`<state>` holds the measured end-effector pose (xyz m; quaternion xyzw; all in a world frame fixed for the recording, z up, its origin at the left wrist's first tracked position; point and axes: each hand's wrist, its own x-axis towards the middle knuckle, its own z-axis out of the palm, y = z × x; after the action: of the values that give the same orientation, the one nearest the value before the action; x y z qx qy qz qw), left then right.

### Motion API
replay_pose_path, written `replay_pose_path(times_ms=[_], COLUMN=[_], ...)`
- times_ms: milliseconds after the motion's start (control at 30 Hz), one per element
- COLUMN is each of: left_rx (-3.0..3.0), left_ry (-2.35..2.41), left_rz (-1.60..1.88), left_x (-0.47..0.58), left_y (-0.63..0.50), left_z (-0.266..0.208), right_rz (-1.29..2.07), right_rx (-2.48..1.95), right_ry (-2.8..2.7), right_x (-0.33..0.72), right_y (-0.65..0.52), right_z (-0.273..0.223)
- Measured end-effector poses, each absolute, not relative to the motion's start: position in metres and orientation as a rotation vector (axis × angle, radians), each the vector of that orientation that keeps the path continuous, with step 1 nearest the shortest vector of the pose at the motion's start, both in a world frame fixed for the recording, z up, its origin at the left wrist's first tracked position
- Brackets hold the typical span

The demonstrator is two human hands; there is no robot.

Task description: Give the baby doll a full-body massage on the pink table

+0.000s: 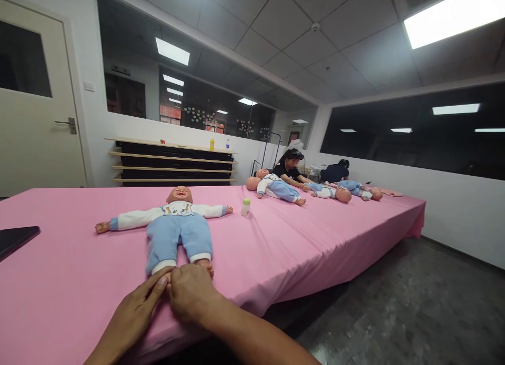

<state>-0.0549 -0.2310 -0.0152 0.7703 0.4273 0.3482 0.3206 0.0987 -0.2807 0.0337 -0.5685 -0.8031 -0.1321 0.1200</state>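
A baby doll (179, 231) lies on its back on the pink-covered table (244, 260), arms spread and feet toward me. It wears a white top with an animal face on the chest and light blue trousers with white cuffs. My left hand (138, 304) is closed around the doll's foot on the left side, which is mostly hidden. Right against it, my right hand (192, 292) has its fingers curled over the same foot. The doll's other foot (205, 265) shows bare just beyond my right knuckles. A small bottle with a green cap (245, 206) stands upright beside the doll's hand.
A dark flat device (18, 239) lies at the table's left edge. Farther along are more dolls (280, 189), with a person (291, 168) reaching toward one and another person (337, 171) behind. A shelf unit (173, 162) holding bottles stands by the wall.
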Motion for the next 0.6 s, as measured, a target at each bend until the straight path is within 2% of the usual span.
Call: replay_pose_path(times_ms=[600], left_rx=[2.014], left_ry=[1.059], left_rz=[0.957], left_x=[-0.063], left_y=[-0.216], left_z=[-0.037], right_rz=[-0.431], right_rx=[-1.620], right_ry=[-2.326], right_x=[0.098], right_y=[-0.291], right_z=[0.032])
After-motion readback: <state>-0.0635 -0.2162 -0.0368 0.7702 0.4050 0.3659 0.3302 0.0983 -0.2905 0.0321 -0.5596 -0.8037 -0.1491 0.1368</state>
